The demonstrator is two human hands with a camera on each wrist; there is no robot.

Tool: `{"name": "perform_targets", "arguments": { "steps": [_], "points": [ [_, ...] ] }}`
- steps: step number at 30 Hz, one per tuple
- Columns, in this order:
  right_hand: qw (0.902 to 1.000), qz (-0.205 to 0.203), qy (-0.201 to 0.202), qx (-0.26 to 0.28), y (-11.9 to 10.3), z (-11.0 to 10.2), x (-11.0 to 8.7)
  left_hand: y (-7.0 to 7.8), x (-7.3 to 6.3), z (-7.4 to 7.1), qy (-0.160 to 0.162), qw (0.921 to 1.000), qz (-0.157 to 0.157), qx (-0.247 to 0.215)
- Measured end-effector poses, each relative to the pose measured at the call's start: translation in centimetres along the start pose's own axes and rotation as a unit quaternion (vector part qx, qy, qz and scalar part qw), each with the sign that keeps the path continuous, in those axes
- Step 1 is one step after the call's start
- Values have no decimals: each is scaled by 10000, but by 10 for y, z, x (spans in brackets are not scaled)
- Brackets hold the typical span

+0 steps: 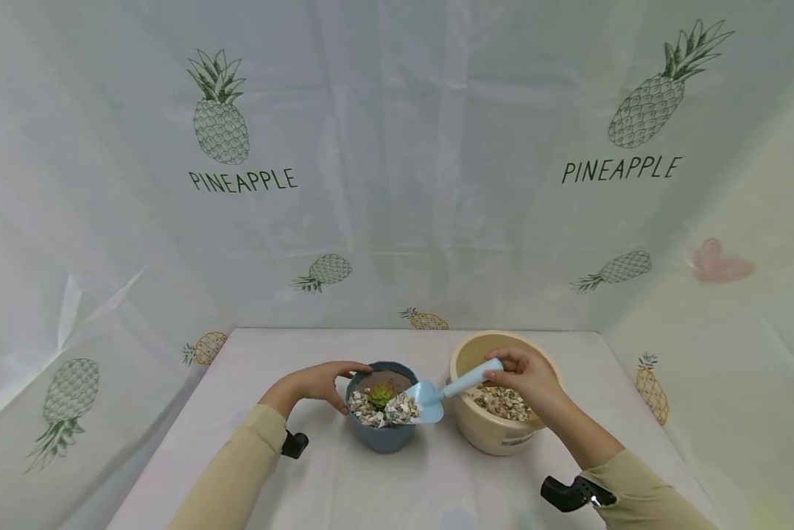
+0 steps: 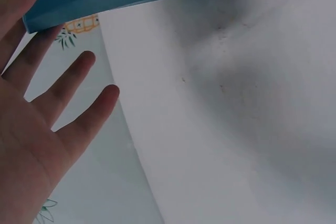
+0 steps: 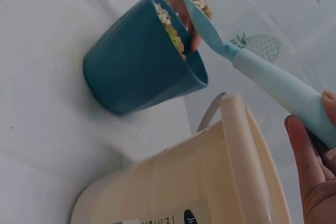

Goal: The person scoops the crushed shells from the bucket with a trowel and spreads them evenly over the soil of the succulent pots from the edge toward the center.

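Observation:
A blue flower pot (image 1: 384, 440) stands on the table, holding a small green succulent (image 1: 381, 395) among pale stone chips (image 1: 365, 409). My left hand (image 1: 317, 380) grips the pot's left side by the rim, thumb toward the front; in the left wrist view its outer fingers (image 2: 86, 114) spread free below the pot. My right hand (image 1: 526, 379) holds the handle of a light blue hand shovel (image 1: 427, 397). The shovel reaches leftward over the pot's right rim, its blade carrying a heap of stone chips (image 1: 402, 408).
A cream bucket (image 1: 486, 434) with more stone chips (image 1: 503, 403) inside stands just right of the pot, under my right forearm. Its handle (image 3: 211, 111) shows in the right wrist view. Behind the white table (image 1: 291, 471) hangs a pineapple-print curtain (image 1: 403, 162).

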State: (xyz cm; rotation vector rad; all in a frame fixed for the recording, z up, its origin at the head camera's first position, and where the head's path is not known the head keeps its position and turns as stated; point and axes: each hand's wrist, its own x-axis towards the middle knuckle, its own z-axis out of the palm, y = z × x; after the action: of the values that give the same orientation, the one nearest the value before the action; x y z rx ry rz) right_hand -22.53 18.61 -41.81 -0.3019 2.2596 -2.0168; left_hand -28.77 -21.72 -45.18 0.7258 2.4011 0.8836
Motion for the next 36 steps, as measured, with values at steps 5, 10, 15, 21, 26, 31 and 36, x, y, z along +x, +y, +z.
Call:
{"name": "perform_targets", "arguments": {
  "steps": [5,10,15,21,26,31,36],
  "points": [
    [10000,14,51,-48,1,1,0,-5,-7,6,253,9993,161,-231],
    [10000,-14,50,-62,0,3,3,-7,-15,14,552,9973,154,-461],
    [10000,-34,58,54,-4,7,4,-6,-24,26,874,9923,120,-866],
    [9997,-98,116,183,-7,9,5,-4,-31,40,1292,9833,20,-1283],
    [9997,-119,112,177,-9,10,6,0,-36,53,1667,9758,-54,-1411],
    [9995,-103,181,220,-10,11,7,5,-41,66,2032,9623,-146,-1803],
    [9994,-191,152,262,-9,14,8,12,-46,79,2338,9460,-275,-2229]
  ]
}}
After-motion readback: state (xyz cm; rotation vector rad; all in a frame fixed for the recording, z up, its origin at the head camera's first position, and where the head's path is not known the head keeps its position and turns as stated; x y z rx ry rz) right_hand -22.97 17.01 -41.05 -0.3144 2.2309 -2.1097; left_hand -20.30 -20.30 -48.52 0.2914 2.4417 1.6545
